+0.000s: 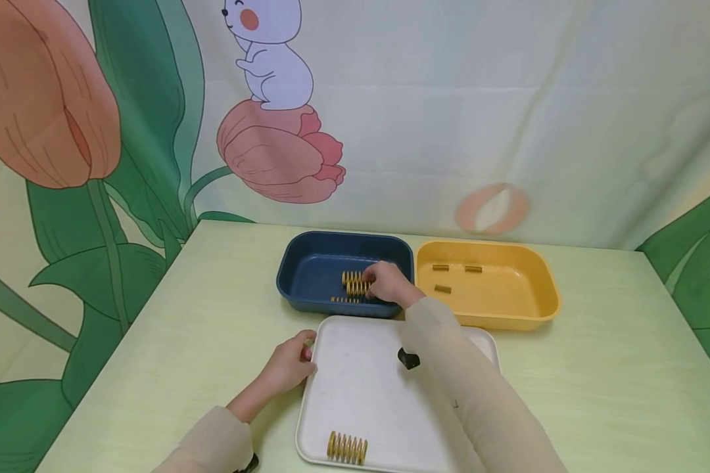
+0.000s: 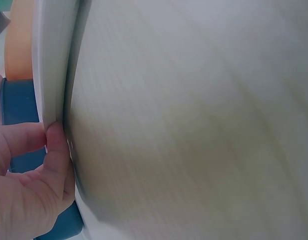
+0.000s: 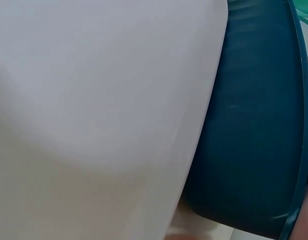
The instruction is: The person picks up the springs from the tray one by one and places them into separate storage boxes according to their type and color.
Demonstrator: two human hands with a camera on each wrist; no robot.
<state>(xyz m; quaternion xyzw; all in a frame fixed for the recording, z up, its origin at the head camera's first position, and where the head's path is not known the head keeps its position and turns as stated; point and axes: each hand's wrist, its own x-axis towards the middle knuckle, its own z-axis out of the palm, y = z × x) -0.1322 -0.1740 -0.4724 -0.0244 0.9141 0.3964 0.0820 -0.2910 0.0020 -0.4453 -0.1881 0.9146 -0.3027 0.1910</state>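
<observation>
In the head view my right hand (image 1: 387,282) reaches into a dark blue bin (image 1: 313,266). Its curled fingers pinch the right end of a gold coil spring (image 1: 357,288). Another coil spring (image 1: 349,276) lies just behind, and the bin's front wall partly hides a third (image 1: 344,300). My left hand (image 1: 290,360) grips the left rim of a white tray (image 1: 361,381), thumb and fingers on either side of the edge, as the left wrist view shows. A large gold coil spring (image 1: 347,448) lies near the tray's front left corner. The right wrist view shows mostly tray and bin wall (image 3: 253,125), the fingers hidden.
Right of the blue bin, touching it, stands a yellow bin (image 1: 503,295) with three small springs (image 1: 473,269) lying apart. Both bins stand behind the tray on a pale green table (image 1: 615,355). A printed curtain (image 1: 426,131) hangs behind the table.
</observation>
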